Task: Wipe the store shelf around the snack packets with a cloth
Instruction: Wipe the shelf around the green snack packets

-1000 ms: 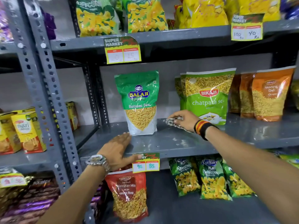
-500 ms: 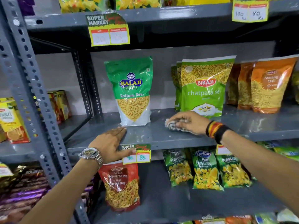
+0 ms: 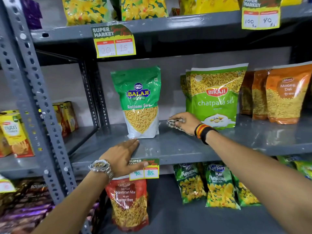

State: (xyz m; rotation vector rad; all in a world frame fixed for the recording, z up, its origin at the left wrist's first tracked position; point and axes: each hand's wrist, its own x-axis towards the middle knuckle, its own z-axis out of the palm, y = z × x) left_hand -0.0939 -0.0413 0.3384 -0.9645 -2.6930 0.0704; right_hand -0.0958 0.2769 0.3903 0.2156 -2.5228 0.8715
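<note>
The grey metal shelf (image 3: 177, 146) holds a green Balaji Ratlami Sev packet (image 3: 138, 102) standing upright and a green Bikaji chatpata sev packet (image 3: 214, 98) to its right. My right hand (image 3: 185, 123) presses a checked cloth (image 3: 173, 123) onto the shelf in the gap between these two packets, towards the back. My left hand (image 3: 123, 156) lies flat on the shelf's front edge, fingers apart, just in front of the Balaji packet, thumb over a price tag (image 3: 145, 171).
Orange Moong Dal packets (image 3: 285, 95) stand at the right. Yellow packets (image 3: 143, 7) fill the shelf above. Below are a red Navratan Mix packet (image 3: 129, 203) and green Kurkure packets (image 3: 217, 184). A perforated upright (image 3: 33, 98) and yellow boxes (image 3: 15, 132) are at left.
My right hand has slid the cloth back along the shelf, deeper between the two green packets. My left hand stays on the front edge.
</note>
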